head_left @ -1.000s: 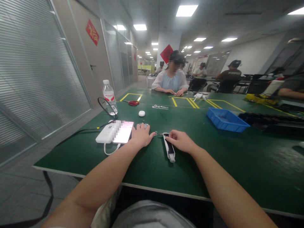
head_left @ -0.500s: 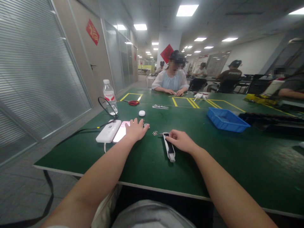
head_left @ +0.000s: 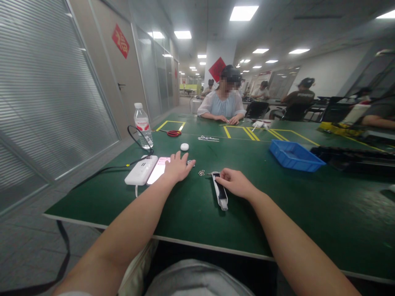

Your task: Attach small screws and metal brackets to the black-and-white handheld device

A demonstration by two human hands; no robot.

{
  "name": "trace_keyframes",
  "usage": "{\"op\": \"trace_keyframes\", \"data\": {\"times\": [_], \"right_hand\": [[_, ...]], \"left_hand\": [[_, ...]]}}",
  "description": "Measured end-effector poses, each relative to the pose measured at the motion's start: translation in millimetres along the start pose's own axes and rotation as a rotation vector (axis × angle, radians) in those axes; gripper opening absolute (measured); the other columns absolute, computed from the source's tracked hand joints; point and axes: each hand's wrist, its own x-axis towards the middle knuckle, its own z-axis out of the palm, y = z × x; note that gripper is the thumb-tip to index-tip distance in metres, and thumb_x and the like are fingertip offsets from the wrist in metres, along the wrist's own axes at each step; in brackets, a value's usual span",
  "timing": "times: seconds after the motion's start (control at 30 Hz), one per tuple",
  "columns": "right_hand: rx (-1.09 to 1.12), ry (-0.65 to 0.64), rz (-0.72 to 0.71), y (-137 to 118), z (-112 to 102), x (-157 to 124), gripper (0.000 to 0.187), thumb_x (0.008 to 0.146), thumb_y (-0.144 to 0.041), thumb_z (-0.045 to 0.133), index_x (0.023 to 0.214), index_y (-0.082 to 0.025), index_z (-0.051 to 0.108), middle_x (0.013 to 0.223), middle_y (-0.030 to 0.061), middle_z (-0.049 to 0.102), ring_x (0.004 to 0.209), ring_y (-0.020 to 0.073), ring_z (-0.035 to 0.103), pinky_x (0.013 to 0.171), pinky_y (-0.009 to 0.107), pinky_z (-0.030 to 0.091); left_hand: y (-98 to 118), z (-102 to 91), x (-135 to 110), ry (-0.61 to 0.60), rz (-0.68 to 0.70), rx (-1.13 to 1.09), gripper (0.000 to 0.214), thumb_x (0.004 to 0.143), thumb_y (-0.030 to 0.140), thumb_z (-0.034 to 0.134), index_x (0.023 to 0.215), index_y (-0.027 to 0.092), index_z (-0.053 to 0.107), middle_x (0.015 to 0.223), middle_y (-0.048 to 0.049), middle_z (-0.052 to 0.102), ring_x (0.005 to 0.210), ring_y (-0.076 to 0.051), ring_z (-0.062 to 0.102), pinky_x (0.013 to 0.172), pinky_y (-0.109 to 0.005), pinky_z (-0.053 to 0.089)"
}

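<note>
My left hand (head_left: 178,167) lies flat on the green table (head_left: 277,213), fingers spread, covering the right part of a lit phone (head_left: 158,169) and touching small metal bits by its fingertips. A white power bank (head_left: 140,175) lies left of the phone. My right hand (head_left: 236,183) rests beside a narrow white and black device (head_left: 220,191), its curled fingers touching the device's top end. A few tiny metal rings (head_left: 201,172) lie between the two hands.
A water bottle (head_left: 142,124), red scissors (head_left: 173,133) and a small white puck (head_left: 184,146) lie further back on the left. A blue tray (head_left: 294,156) stands at the right. A person in a pale top (head_left: 222,105) sits across the table; others sit behind.
My left hand slid up and left from the metal rings onto the phone, hiding part of its screen. My right hand stayed on the device.
</note>
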Motion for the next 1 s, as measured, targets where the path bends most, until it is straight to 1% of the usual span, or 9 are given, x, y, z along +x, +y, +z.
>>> {"op": "trace_keyframes", "data": {"times": [0.2,0.37,0.53,0.67,0.77,0.83,0.9,0.93,1.0], "right_hand": [[-0.018,-0.009,0.007,-2.0,-0.7,-0.5,0.027,0.080,-0.045,0.051,0.073,-0.019,0.054,0.063,-0.0005,0.056,0.057,0.0122,0.049,0.053,0.024,0.033],[-0.018,0.002,0.001,-1.6,0.6,0.4,0.027,0.080,-0.045,0.051,0.072,-0.019,0.053,0.062,-0.0007,0.055,0.057,0.0122,0.048,0.052,0.024,0.032],[-0.021,0.003,0.007,-2.7,-0.2,0.0,0.027,0.080,-0.045,0.052,0.072,-0.019,0.054,0.062,-0.0003,0.056,0.057,0.0123,0.049,0.053,0.024,0.033],[-0.025,-0.003,0.006,-2.5,-0.5,-0.2,0.027,0.080,-0.045,0.051,0.072,-0.020,0.054,0.063,-0.0003,0.056,0.058,0.0123,0.049,0.053,0.024,0.033],[-0.020,-0.004,0.004,-1.4,-0.1,0.0,0.027,0.080,-0.046,0.051,0.072,-0.020,0.053,0.063,-0.0004,0.056,0.058,0.0122,0.049,0.053,0.024,0.032],[-0.018,-0.003,0.003,-0.9,0.2,0.1,0.027,0.080,-0.046,0.051,0.072,-0.020,0.053,0.063,-0.0005,0.056,0.058,0.0122,0.049,0.053,0.023,0.032],[-0.018,-0.004,0.006,-0.7,0.3,0.2,0.027,0.080,-0.046,0.051,0.073,-0.020,0.053,0.063,-0.0006,0.056,0.058,0.0122,0.049,0.052,0.023,0.032],[-0.017,-0.005,0.009,-0.7,0.3,0.2,0.027,0.080,-0.046,0.051,0.073,-0.020,0.053,0.064,-0.0005,0.056,0.058,0.0123,0.049,0.052,0.023,0.032],[-0.016,-0.009,0.012,-0.5,0.3,0.5,0.027,0.080,-0.046,0.051,0.073,-0.020,0.053,0.063,-0.0005,0.057,0.058,0.0122,0.050,0.053,0.024,0.032]], "left_hand": [[4.6,0.9,-2.9,0.004,0.042,-0.021,0.063,0.088,0.062,0.017,0.138,0.026,0.032,0.146,-0.0120,0.026,0.130,-0.033,0.028,0.098,-0.050,0.032],[16.9,-4.8,-12.0,0.044,0.076,0.011,0.060,0.089,0.060,0.021,0.136,0.025,0.034,0.146,-0.0104,0.027,0.127,-0.033,0.030,0.098,-0.047,0.032],[26.9,-10.5,-19.3,0.070,-0.022,0.062,0.061,0.088,0.060,0.019,0.133,0.022,0.039,0.143,-0.0139,0.029,0.123,-0.037,0.032,0.093,-0.052,0.034],[21.2,-10.1,-17.4,0.055,-0.107,0.085,0.062,0.088,0.061,0.019,0.130,0.022,0.043,0.137,-0.0160,0.037,0.120,-0.038,0.036,0.090,-0.053,0.037],[14.5,-8.0,-14.0,0.016,-0.144,0.053,0.064,0.087,0.063,0.020,0.131,0.023,0.042,0.143,-0.0153,0.030,0.122,-0.039,0.035,0.089,-0.053,0.038],[12.0,-7.4,-12.3,0.016,-0.118,0.033,0.063,0.087,0.062,0.022,0.132,0.024,0.041,0.150,-0.0123,0.017,0.126,-0.039,0.031,0.091,-0.053,0.038],[11.5,-8.1,-11.4,0.068,-0.059,0.029,0.059,0.087,0.059,0.026,0.133,0.024,0.041,0.152,-0.0090,0.008,0.129,-0.038,0.027,0.095,-0.052,0.036],[11.8,-8.9,-11.1,0.103,-0.019,0.029,0.057,0.088,0.057,0.029,0.132,0.023,0.041,0.153,-0.0083,0.007,0.129,-0.036,0.027,0.098,-0.051,0.034],[13.1,-10.1,-10.9,0.153,0.074,0.027,0.051,0.089,0.051,0.034,0.130,0.022,0.044,0.151,-0.0090,0.013,0.130,-0.033,0.027,0.103,-0.047,0.030]]}}
